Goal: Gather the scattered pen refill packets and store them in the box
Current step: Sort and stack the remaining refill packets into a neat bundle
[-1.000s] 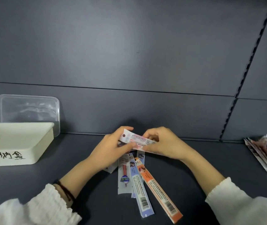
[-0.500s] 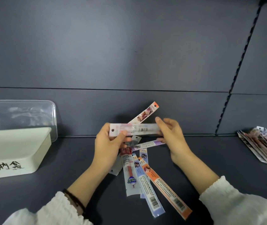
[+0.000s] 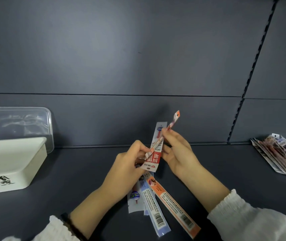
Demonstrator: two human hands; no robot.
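Note:
Both hands hold a small bunch of pen refill packets above the dark shelf. My left hand grips the lower ends of a red-and-white packet and a thin orange-tipped packet. My right hand pinches their upper part from the right. The held packets stand nearly upright, tilted right. Under my left hand lie three more packets: a clear one, a blue one and an orange one. The cream storage box with black handwriting stands at the far left.
A clear plastic lid leans on the back wall behind the box. A fanned stack of other packets lies at the right edge of the shelf. Dark grey panels form the back wall.
The packets in my hands have turned from lying crosswise to standing nearly upright, and my hands have drawn closer together. The red-and-white packet has come up off the shelf into the bunch.

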